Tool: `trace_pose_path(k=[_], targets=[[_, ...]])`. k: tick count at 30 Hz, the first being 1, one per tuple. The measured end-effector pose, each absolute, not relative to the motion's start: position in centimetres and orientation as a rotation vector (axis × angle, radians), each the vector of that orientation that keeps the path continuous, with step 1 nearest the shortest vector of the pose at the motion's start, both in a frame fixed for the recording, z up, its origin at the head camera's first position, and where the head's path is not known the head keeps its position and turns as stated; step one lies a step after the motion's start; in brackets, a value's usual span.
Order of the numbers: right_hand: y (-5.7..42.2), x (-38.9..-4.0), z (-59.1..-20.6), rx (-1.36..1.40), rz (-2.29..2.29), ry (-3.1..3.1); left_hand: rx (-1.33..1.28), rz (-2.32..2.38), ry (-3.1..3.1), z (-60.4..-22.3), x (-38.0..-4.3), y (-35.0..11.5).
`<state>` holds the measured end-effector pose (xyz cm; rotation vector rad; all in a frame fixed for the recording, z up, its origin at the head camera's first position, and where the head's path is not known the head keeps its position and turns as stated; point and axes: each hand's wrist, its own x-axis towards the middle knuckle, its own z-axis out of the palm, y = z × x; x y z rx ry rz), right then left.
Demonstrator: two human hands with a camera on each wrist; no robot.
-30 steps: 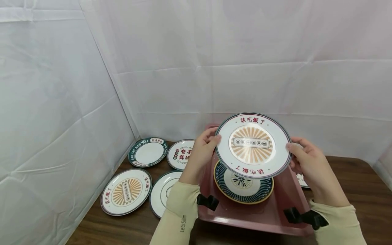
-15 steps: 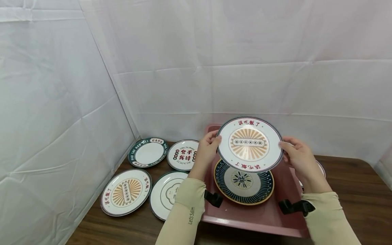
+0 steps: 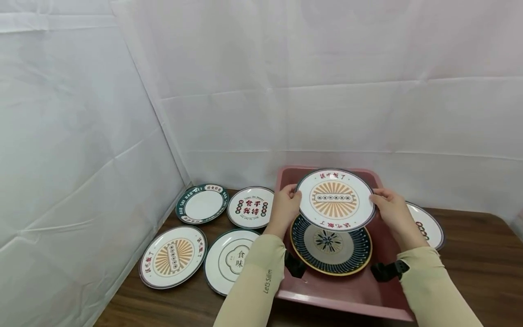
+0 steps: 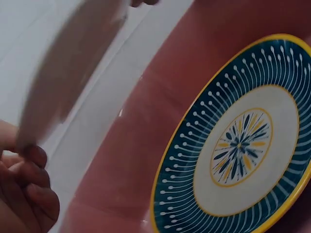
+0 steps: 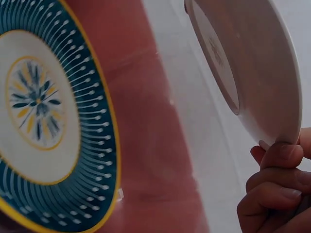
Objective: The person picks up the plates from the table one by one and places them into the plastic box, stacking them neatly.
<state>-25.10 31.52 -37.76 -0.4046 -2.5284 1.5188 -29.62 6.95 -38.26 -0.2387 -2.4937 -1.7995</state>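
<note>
Between both hands a white plate (image 3: 335,200) with an orange sunburst and red characters is held up over the pink tray (image 3: 327,293). My left hand (image 3: 284,206) pinches its left rim, thumb on top and fingers beneath. The right rim is pinched by my right hand (image 3: 393,211) in the same way. Below it in the tray lies a blue-patterned plate (image 3: 331,250) with a yellow rim, its far part hidden in the head view. The held plate's pale underside (image 5: 262,63) shows in the right wrist view, where the fingers curl below its edge.
Left of the tray, a green-rimmed plate (image 3: 202,204), a red-lettered plate (image 3: 250,207), a second sunburst plate (image 3: 173,257) and a plate with black characters (image 3: 229,259) lie on the wooden table (image 3: 122,306). Another plate (image 3: 429,225) is right of the tray. White cloth (image 3: 327,91) hangs behind.
Both hands have lowered the sunburst plate and moved it away from me, toward the back of the tray. More of the plate right of the tray now shows.
</note>
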Motion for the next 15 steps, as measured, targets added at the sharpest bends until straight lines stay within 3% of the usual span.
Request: trace_pose_path(k=[5,15], targets=[[32.7,-26.6,-40.6,-0.428,1.453,-2.589,-0.222,-1.511,-2.722,-38.7,-29.5,7.0],[30.2,-23.7,-38.3,-0.242,1.137,-2.906,-0.253,-0.868,-3.122,-40.1,-29.3,7.6]])
